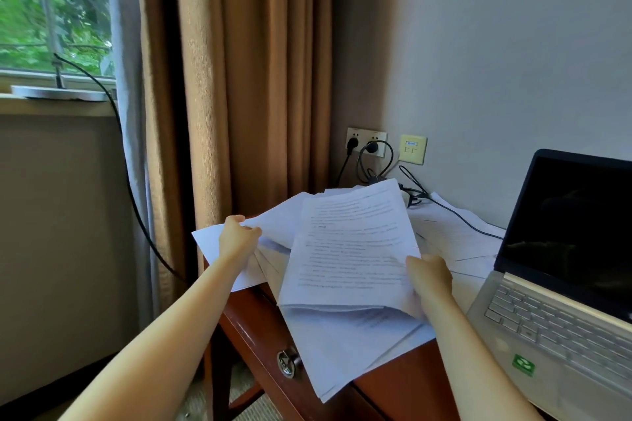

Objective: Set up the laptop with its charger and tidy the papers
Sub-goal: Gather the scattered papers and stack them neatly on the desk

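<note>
**Gathering the scattered papers beside the open laptop**

Farthest left of the laptop hangs a tan curtain (239,79), and the desk (253,328) corner sits just in front of it. Next toward the laptop, the left hand (239,232) is clamped on the edge of some loose sheets (212,246) that jut past the desk's edge. Its fingers are curled over the top, probably so the sheets can be drawn in before they slide off.

Closer to the laptop lies a printed bundle (352,243), raised and tilted above more papers fanned out on the desk. The right hand (427,273) grips the bundle's lower corner on the side nearest the laptop, with the thumb on top. Holding it up like this looks meant to let the stray pages be brought under or against it into one pile.

Behind the bundle, and left of the laptop, a wall socket (366,142) has plugs in it. A black charger cable (455,215) runs from that corner over the papers toward the laptop's rear. Whether it is plugged into the machine cannot be told.

The laptop (561,249) stands open at the right with its screen dark. The charger part of the task looks largely in place, and the tidying is under way.
</note>
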